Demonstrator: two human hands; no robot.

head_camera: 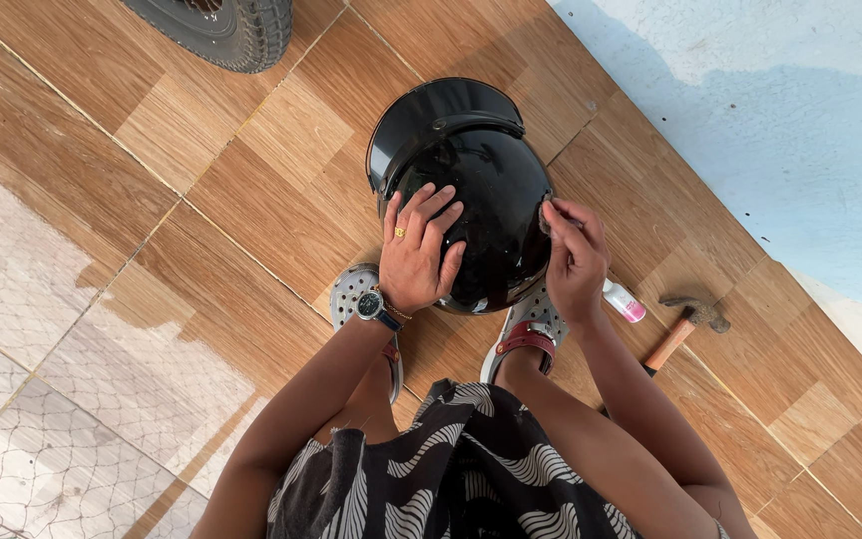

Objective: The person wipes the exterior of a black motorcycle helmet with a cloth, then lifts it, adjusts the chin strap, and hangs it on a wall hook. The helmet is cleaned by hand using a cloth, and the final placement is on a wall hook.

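A glossy black helmet (486,160) with a short visor rests on the wood-look tiled floor (251,200) just in front of my feet. My left hand (416,252), wearing a ring and a wristwatch, lies flat on the helmet's left side, fingers spread. My right hand (573,262) is at the helmet's right edge, its fingertips pinched on a small grey object (545,218) pressed against the shell. What that small object is cannot be made out.
A small white bottle with a pink label (624,300) lies by my right foot. A hammer (685,324) with a wooden handle lies right of it. A black tyre (221,28) is at the top. A pale blue wall (770,120) rises at right.
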